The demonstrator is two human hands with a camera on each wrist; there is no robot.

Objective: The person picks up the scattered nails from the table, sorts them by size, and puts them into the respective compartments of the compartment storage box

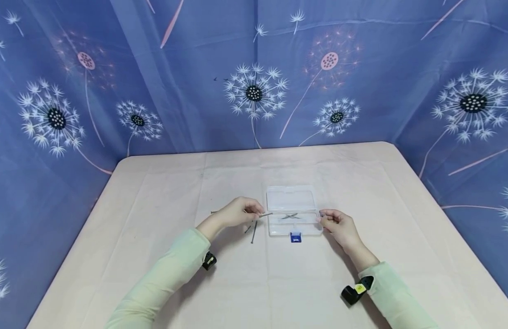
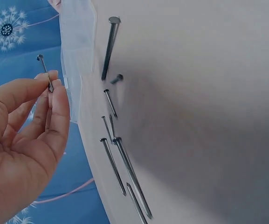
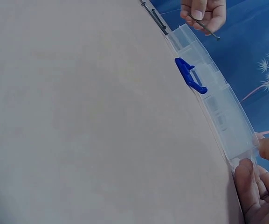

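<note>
Beside the box (image 1: 293, 200), left fingers (image 2: 62, 108) pinch a nail (image 2: 44, 67), head out; right fingers (image 3: 247, 181) grip the box's end, likely steadying it.

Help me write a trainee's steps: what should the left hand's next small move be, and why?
Probably carry the nail slightly rightward and lower it into the box: the left hand pinches it by the box's left edge, the box lies open with other nails inside, and the right hand holds the right end.
</note>
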